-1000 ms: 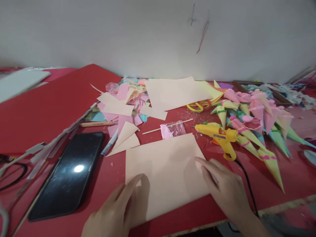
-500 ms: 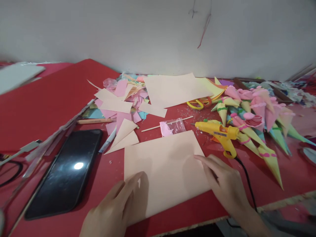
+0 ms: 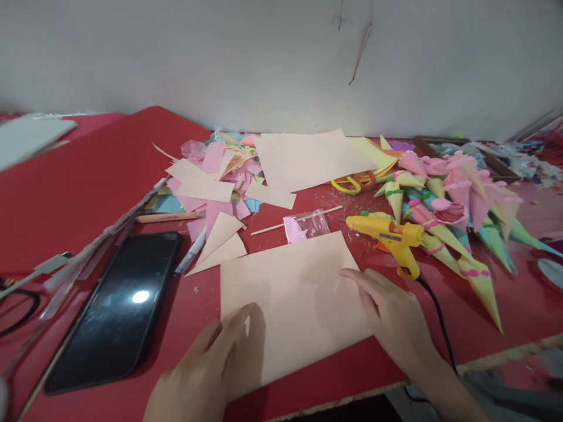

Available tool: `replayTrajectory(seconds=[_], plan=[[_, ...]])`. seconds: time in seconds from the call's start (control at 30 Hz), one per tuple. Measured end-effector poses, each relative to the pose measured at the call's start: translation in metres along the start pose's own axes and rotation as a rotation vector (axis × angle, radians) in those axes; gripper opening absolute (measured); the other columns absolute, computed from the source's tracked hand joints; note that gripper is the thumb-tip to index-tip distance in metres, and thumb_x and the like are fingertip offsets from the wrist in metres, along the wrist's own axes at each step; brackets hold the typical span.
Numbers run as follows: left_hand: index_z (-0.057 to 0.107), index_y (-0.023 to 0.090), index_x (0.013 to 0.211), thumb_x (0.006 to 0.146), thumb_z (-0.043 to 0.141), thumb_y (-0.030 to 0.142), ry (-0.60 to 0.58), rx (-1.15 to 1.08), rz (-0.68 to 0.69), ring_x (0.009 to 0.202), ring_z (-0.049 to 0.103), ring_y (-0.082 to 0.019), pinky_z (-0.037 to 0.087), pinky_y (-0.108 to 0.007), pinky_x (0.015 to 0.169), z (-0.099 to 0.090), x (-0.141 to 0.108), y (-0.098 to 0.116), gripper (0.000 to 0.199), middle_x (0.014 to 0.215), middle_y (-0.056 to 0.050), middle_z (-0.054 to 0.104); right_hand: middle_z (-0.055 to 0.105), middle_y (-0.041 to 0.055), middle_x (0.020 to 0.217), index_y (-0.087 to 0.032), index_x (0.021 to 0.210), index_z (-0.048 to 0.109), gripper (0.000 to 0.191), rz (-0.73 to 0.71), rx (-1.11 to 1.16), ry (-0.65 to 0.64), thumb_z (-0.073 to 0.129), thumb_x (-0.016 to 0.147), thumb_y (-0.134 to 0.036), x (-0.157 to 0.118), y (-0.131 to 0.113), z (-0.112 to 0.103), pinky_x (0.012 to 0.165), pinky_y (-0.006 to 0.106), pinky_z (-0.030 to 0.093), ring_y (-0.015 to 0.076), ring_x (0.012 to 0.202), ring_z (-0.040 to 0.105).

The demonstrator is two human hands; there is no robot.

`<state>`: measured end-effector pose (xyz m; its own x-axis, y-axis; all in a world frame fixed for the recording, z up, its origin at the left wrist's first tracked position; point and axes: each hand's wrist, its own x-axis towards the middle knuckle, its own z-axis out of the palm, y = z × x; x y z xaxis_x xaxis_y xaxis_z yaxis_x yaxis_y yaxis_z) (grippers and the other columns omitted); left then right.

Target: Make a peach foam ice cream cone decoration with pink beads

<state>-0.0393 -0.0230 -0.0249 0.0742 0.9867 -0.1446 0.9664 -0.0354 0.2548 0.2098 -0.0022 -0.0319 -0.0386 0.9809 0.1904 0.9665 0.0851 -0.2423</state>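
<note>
A pale peach sheet of paper [image 3: 285, 305] lies on the red tabletop in front of me. My left hand [image 3: 197, 363] is at its lower left edge, with the index finger over the paper and the thumb close below it. Across from it, my right hand [image 3: 391, 310] has the right edge, its index finger reaching onto the surface and the other fingers bent at the border. The undersides of both hands are hidden. Just beyond the right hand lies a yellow glue gun [image 3: 387, 231]. A folded peach paper piece [image 3: 222, 246] rests past the sheet's upper left corner.
A black phone [image 3: 116, 310] lies at left. Paper scraps [image 3: 215, 170], a thin stick [image 3: 272, 227], a small plastic bag [image 3: 314, 224] and yellow-handled scissors [image 3: 347, 186] lie behind. Pastel paper cones [image 3: 475, 205] pile up at right. The glue gun's black cord [image 3: 440, 316] runs toward the table edge.
My right hand has slid slightly left on the sheet, its index fingertip now farther in from the edge. My left hand is nearly still. The whole view has shifted a little.
</note>
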Motion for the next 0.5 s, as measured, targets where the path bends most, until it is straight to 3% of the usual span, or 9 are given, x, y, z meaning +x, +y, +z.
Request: replayTrajectory(seconds=[0.27,0.5], plan=[[0.049,0.036,0.121,0.074,0.032,0.006,-0.017,0.022,0.029,0.057,0.063,-0.012,0.049,-0.021,0.052,0.007,0.000,-0.009,0.059,0.110,-0.001,0.063,0.065,0.0010,0.073,-0.026,0.107,0.062,0.041,-0.007,-0.082,-0.046,0.038,0.080,-0.007,0.001,0.000,0.000,0.045,0.017,0.039,0.0105,0.058,0.061],[0.048,0.032,0.124,0.074,0.029,0.004,-0.022,0.065,0.054,0.057,0.063,-0.012,0.047,-0.019,0.049,0.009,0.000,-0.011,0.060,0.110,-0.004,0.063,0.064,0.0000,0.070,-0.028,0.108,0.061,0.043,-0.001,-0.114,-0.063,0.037,0.079,-0.006,0.004,-0.002,-0.001,0.042,0.017,0.035,0.0093,0.051,0.058]])
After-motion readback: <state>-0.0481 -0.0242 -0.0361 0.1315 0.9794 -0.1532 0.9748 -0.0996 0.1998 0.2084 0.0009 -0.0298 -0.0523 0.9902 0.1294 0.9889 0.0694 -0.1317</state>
